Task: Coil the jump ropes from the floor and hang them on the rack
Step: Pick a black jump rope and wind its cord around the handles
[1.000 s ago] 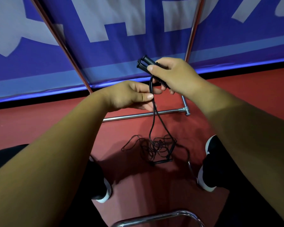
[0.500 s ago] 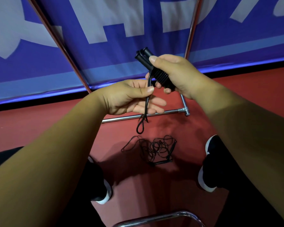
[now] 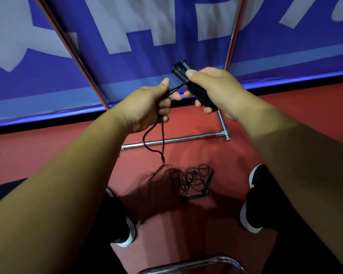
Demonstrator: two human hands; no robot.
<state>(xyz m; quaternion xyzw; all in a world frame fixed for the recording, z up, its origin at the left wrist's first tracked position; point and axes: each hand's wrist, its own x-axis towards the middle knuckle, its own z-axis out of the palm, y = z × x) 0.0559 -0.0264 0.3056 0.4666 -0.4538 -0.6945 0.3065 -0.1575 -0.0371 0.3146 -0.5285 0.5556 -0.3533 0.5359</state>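
Right hand (image 3: 216, 91) clenched round both black handles (image 3: 196, 89); left hand (image 3: 147, 105) grasping the doubled cord (image 3: 162, 135); tangled rope (image 3: 188, 180) on the floor (image 3: 186, 220) below.

Ribbed matt black handles (image 3: 198, 91), shiny chromed metal rack bar (image 3: 172, 141), matt red floor (image 3: 285, 135).

Red floor (image 3: 38, 151) bears a tangled black jump rope (image 3: 186, 179) and chrome rack base (image 3: 176, 140).
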